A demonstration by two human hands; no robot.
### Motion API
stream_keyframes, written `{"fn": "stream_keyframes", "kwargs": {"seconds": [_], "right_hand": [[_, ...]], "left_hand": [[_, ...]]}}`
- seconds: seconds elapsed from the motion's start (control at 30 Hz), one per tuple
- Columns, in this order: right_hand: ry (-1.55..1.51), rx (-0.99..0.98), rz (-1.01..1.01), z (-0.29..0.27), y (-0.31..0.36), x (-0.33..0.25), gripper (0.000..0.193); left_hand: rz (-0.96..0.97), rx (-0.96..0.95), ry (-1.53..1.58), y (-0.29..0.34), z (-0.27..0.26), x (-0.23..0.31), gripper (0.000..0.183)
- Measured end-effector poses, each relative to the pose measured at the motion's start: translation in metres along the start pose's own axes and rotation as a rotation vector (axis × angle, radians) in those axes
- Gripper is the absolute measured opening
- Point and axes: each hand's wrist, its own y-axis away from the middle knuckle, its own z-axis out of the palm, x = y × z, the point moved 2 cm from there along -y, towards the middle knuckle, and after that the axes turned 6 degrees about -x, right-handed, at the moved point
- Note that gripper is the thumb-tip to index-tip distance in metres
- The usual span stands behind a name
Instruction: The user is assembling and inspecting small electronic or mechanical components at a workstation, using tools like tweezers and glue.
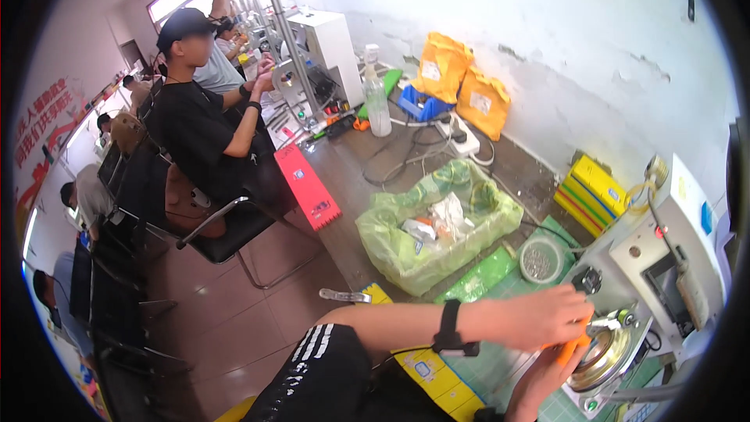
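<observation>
My left hand (551, 318), on an arm with a black wrist strap (451, 328), reaches across to the right, its fingers closed at the top of a small orange piece (576, 346). From below, my right hand (541, 381) closes around the same piece; fingers hide much of it, so its kind cannot be told. Just beyond both hands is a shiny round metal part (605, 355) of a bench machine (664, 258). A whitish bowl (542, 258) of small metal pieces stands behind my left hand, next to a green plastic bag (476, 275).
A box lined with a light-green bag (406, 262) holds crumpled wrappers. Behind it are a spray bottle (377, 105), a power strip (461, 139) with cables and orange packets (444, 66). A striped yellow box (590, 195) stands by the wall. A co-worker (207, 117) sits at left.
</observation>
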Motion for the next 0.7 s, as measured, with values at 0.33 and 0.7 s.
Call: {"fn": "stream_keyframes", "kwargs": {"seconds": [0.33,0.7], "right_hand": [[-0.250,-0.094,0.386,0.007,0.039,-0.044,0.036],[0.389,-0.557,0.374,-0.071,0.085,-0.148,0.045]], "left_hand": [[0.006,0.040,0.467,0.013,0.002,0.006,0.014],[-0.174,0.019,0.688,0.017,0.000,0.002,0.010]]}}
